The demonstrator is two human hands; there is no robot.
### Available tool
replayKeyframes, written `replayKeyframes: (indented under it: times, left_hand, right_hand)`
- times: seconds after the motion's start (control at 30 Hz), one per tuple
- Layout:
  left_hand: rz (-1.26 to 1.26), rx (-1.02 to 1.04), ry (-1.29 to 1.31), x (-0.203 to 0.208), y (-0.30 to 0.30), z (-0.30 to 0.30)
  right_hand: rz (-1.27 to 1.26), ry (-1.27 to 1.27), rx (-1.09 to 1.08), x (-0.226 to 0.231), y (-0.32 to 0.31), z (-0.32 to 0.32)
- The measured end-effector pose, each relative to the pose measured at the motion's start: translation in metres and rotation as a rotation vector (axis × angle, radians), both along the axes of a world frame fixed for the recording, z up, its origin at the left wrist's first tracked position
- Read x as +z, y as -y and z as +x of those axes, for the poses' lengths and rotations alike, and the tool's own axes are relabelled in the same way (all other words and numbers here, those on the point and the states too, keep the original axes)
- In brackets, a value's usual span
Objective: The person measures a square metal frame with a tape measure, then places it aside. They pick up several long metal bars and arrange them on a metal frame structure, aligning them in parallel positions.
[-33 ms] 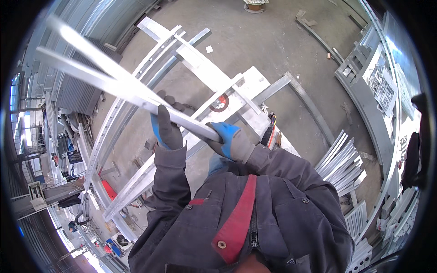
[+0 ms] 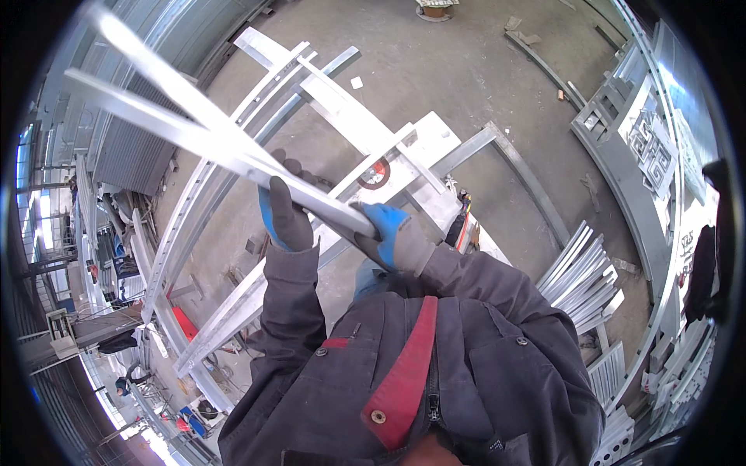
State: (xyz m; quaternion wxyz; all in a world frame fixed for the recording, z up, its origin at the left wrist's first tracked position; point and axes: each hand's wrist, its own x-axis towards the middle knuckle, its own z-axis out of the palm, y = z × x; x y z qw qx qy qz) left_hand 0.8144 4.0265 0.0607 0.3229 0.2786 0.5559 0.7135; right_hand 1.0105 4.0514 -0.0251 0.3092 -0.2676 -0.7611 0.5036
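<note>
The person's left hand (image 2: 289, 221), in a dark, matte glove backed with blue, is cradling two long bars (image 2: 233, 147) toward 9 o'clock, its thumb standing on the near side and its fingers curving along the far side. The right hand (image 2: 395, 235), in a matching glove, is gripping the near end of the bars at the centre, its fingers folding tightly about the metal. The bars are looking smooth, straight and flat-sided — silvery, with a bright glare — and they are forking into a narrow V toward 10 o'clock.

Beneath them a metal frame is stretching across the floor, its white plate (image 2: 444, 141) lying toward 1 o'clock and a round red disc (image 2: 374, 172) with a dark rim sitting at 12. A curved beam (image 2: 180, 208) dotted with small holes is sweeping from 11 round to 8 o'clock. Thin, shiny strips (image 2: 575, 279) are fanning out between 3 and 4, and an angular openwork panel (image 2: 657, 167) is lying between 2 and 3.

At 6 o'clock the person is wearing a dark cloth jacket (image 2: 497, 357) with a red front flap (image 2: 408, 365) — a small pale mark low on its front is showing too faintly to read
</note>
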Motion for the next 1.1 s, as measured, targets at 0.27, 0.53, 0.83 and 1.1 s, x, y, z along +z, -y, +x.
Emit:
replayKeyframes:
  times: [0.27, 0.53, 0.83, 1.1]
  left_hand:
    - [-0.143, 0.21, -0.401, -0.01, 0.008, -0.123]
    - [-0.679, -0.102, -0.061, -0.206, 0.052, -0.223]
    - [-0.828, -0.423, -0.506, -0.37, -0.017, -0.208]
    - [-0.799, -0.527, -0.17, -0.423, -0.089, -0.172]
  right_hand:
    - [-0.034, 0.025, -0.344, 0.012, -0.016, 0.041]
    - [-0.136, 0.566, -0.599, -0.102, 0.115, 0.106]
    - [-0.657, 1.039, -0.43, -0.127, 0.293, 0.186]
    - [-0.571, 1.116, -0.343, -0.148, 0.227, 0.198]
